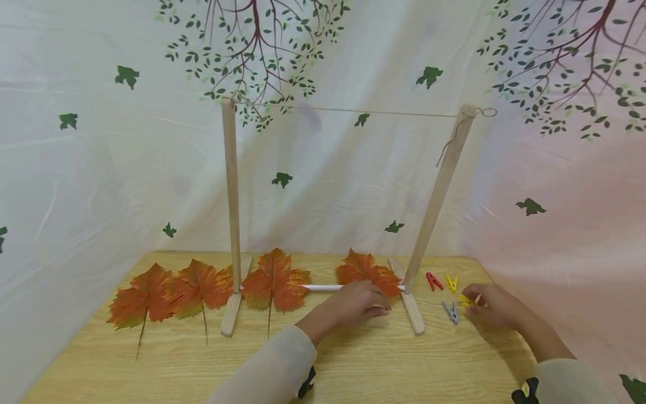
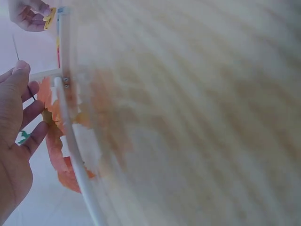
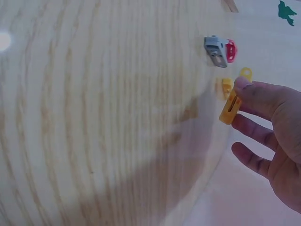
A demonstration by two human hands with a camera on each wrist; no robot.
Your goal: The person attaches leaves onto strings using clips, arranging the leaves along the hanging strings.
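My left hand [image 1: 359,303] pinches the thin stem [image 2: 31,93] of an orange maple leaf [image 2: 55,141] between thumb and fingers. In the head view this leaf [image 1: 367,269] lies just past the hand, by the right post's foot. At the right of the table, my right hand [image 1: 493,306] holds a yellow clothespin [image 3: 231,104] between thumb and index finger, its other fingers loosely bent. Near that hand lie a grey clothespin [image 1: 451,313], a red clothespin [image 1: 434,281] and another yellow clothespin [image 1: 451,283].
A wooden frame stands mid-table, with a left post [image 1: 231,196], a right post [image 1: 439,196] and a string [image 1: 353,110] between their tops. A white rod [image 1: 323,287] joins the bases. More leaves [image 1: 146,294] lie leftward. A printed curtain [image 1: 323,168] hangs behind.
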